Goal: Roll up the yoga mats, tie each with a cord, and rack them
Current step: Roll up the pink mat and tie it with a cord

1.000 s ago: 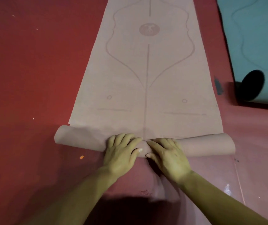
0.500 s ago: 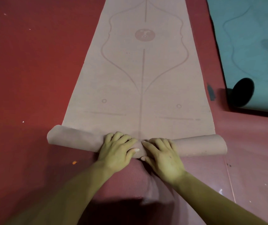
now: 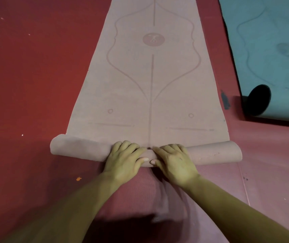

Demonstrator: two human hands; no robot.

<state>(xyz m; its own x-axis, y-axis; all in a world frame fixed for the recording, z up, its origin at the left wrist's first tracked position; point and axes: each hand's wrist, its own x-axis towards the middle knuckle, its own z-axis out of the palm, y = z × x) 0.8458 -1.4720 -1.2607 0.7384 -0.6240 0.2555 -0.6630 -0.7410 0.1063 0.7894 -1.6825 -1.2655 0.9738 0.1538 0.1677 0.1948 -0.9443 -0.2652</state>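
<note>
1. Pink mat [image 3: 150,85] is lying flat on the red floor [image 3: 35,67], stretching away from the person, and its near end is curled into a roll running side to side.
2. Left hand [image 3: 124,160] and right hand [image 3: 173,162] are side by side on the middle of that roll. Fingers are curled over the top and thumbs are tucked against the near side, so both are gripping it. The thumb tips nearly meet.
3. Teal mat [image 3: 271,41] is off to the right, apart from the pink one. Its near end is rolled too, with the dark opening facing this way.
</note>
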